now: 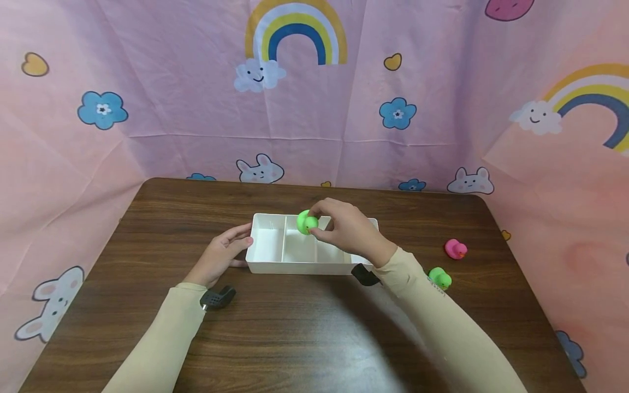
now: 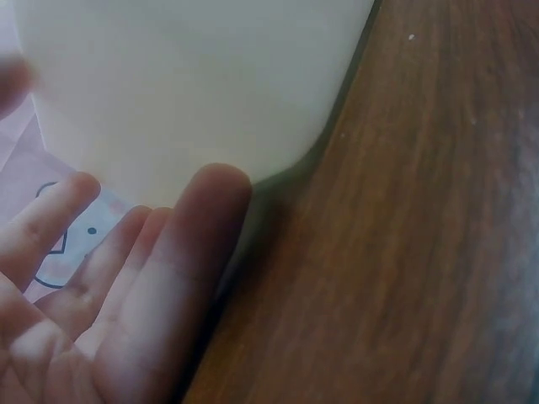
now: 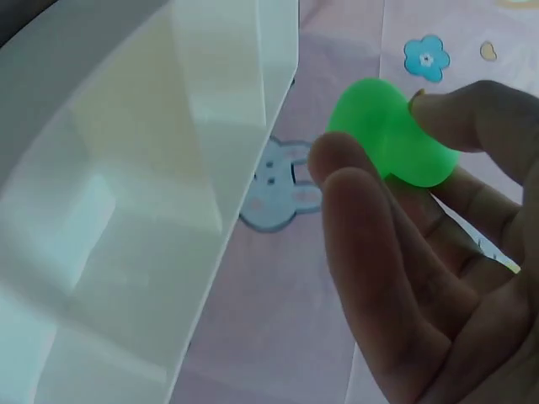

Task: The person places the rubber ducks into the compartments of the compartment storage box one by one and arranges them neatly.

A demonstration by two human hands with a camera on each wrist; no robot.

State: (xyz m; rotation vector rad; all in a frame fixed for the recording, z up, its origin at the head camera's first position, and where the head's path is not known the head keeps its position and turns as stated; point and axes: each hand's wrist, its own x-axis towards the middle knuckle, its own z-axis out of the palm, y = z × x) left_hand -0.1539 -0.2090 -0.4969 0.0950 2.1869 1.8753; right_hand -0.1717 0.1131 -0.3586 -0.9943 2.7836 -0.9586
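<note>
A white divided tray [image 1: 295, 268] stands on the table, open at the top. My left hand [image 1: 221, 255] is at its left end, fingers fairly straight and touching the outer wall; in the left wrist view the fingertips [image 2: 217, 189] rest against the white side. Above the tray's middle, my right hand [image 1: 346, 229] pinches a green rubber duck [image 1: 306, 222] between thumb and fingers. In the right wrist view the duck [image 3: 375, 126] is clear of the tray's rim. A pink rubber duck [image 1: 455, 249] and another green duck [image 1: 440, 278] sit on the table at right.
The brown wooden table [image 1: 275, 333] lies under everything. A pink patterned cloth [image 1: 196, 109] hangs behind and beside it. Thin walls split the tray into several compartments. My right forearm [image 1: 437, 316] reaches across close to the nearer green duck. Dark straps are on both wrists.
</note>
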